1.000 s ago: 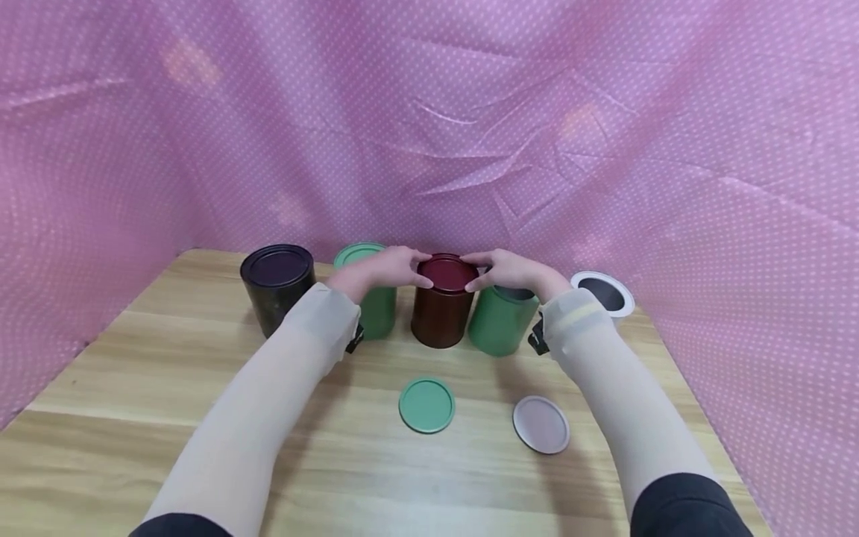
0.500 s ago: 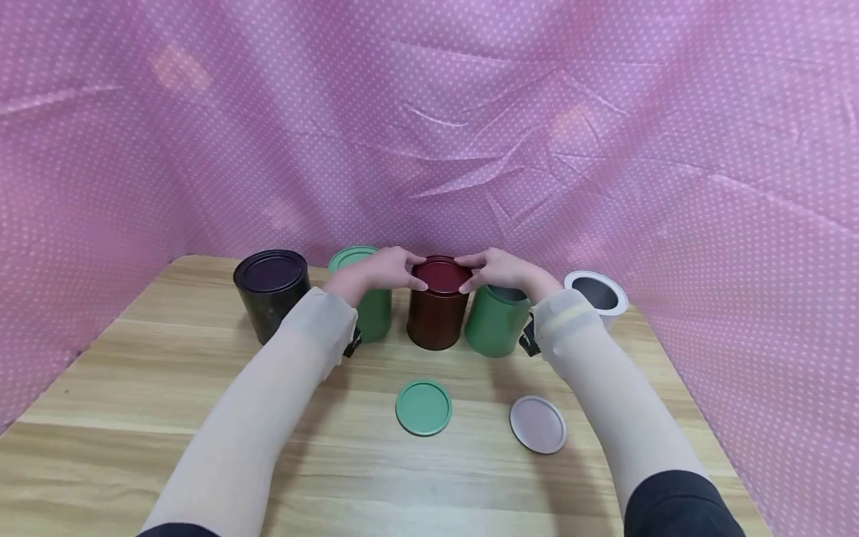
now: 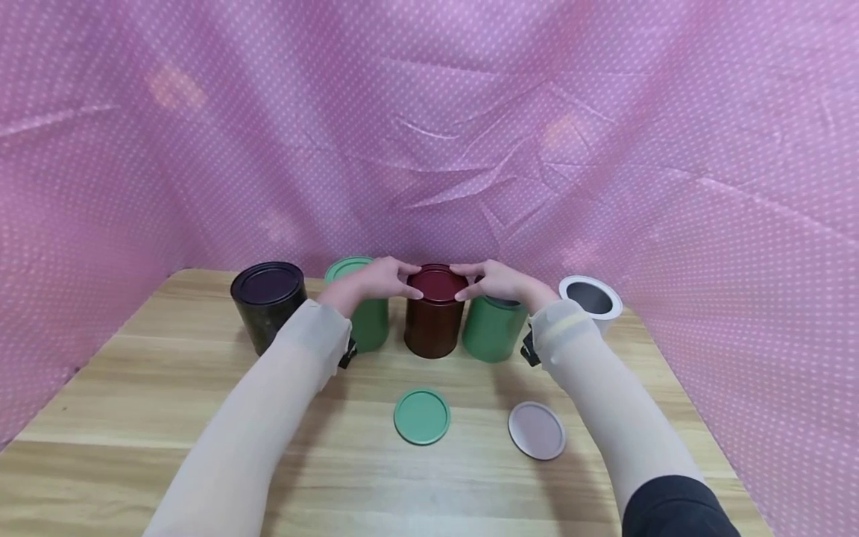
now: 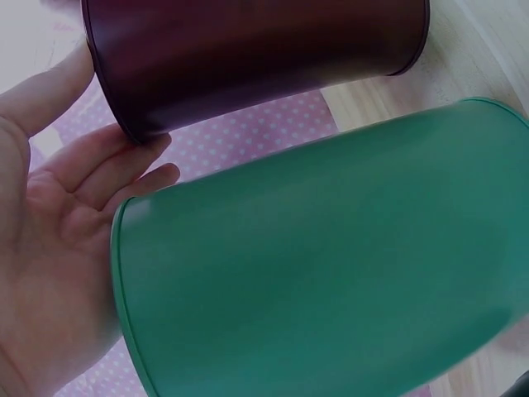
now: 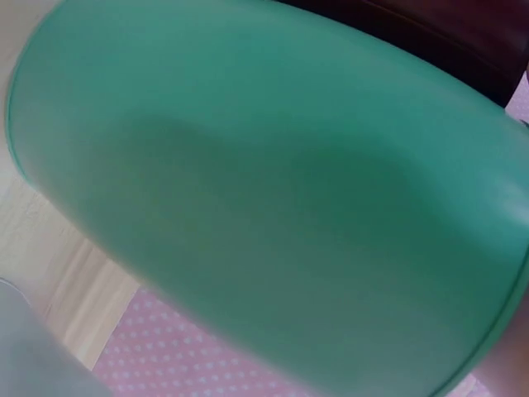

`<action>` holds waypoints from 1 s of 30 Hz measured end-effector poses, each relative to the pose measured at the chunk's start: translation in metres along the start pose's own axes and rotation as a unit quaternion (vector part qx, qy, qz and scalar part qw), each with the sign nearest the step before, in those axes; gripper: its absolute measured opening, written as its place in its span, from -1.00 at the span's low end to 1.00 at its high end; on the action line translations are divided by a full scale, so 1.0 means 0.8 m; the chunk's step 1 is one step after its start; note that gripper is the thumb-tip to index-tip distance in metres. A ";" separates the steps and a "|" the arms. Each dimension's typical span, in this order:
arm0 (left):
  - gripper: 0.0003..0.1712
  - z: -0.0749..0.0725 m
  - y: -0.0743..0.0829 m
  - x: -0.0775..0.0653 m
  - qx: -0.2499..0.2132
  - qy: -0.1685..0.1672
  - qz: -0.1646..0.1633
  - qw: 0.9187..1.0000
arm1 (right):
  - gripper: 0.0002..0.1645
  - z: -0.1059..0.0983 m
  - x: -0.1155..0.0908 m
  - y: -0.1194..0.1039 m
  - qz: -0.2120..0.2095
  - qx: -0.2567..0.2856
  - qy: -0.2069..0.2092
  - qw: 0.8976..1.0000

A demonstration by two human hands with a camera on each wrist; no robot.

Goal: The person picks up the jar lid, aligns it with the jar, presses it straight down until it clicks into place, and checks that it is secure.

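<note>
Red can (image 3: 432, 330): it stands upright on the table (image 3: 429, 496), between the two green cans; its red lid (image 3: 438, 284) looks seated level in the top.
Left hand (image 3: 377, 279): thumb at the near side of the red can's rim, fingers bent round the far side, so it grips this edge; how strongly, I cannot tell.
Right hand (image 3: 503, 282): it grips the opposite edge in the same manner; the right wrist view mostly hides its fingers.
Green cans: the left one (image 3: 373, 332) wears a lid, partly covered by the left hand; the right one (image 3: 493, 334) is uncovered.
Outer cans: the black can (image 3: 268, 317) has its lid on; the white can (image 3: 617, 304) is uncovered.
Loose lids: a green lid (image 3: 422, 416) and a grey lid (image 3: 537, 430) lie flat in front of the row, apart from each other.
Step in hand: I judge that it is the work at the red lid, both hands taking its edge.
Next move: it would call for even force from both sides, so the red can does not tilt or knock its neighbours.
</note>
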State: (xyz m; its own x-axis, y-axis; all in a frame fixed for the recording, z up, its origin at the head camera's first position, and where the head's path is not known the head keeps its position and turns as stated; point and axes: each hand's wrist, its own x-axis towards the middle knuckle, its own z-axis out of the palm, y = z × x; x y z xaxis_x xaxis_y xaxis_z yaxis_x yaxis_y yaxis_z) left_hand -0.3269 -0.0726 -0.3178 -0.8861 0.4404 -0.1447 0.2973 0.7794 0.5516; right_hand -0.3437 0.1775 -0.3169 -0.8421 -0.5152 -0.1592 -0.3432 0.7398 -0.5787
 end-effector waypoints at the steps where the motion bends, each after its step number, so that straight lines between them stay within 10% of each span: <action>1: -0.24 0.001 0.000 0.000 0.002 -0.001 0.003 1.000 | -0.19 0.001 0.000 0.001 -0.003 0.000 0.000 1.000; 30: -0.26 0.002 0.002 -0.005 -0.010 -0.007 0.012 1.000 | -0.20 0.002 -0.006 0.003 -0.011 -0.003 -0.015 1.000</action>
State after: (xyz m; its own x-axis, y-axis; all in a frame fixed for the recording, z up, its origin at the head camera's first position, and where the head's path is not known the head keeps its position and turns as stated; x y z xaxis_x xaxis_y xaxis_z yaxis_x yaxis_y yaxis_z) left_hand -0.3225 -0.0722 -0.3173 -0.8742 0.4642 -0.1425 0.3105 0.7599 0.5711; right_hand -0.3397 0.1810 -0.3190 -0.8215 -0.5439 -0.1714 -0.3639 0.7313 -0.5768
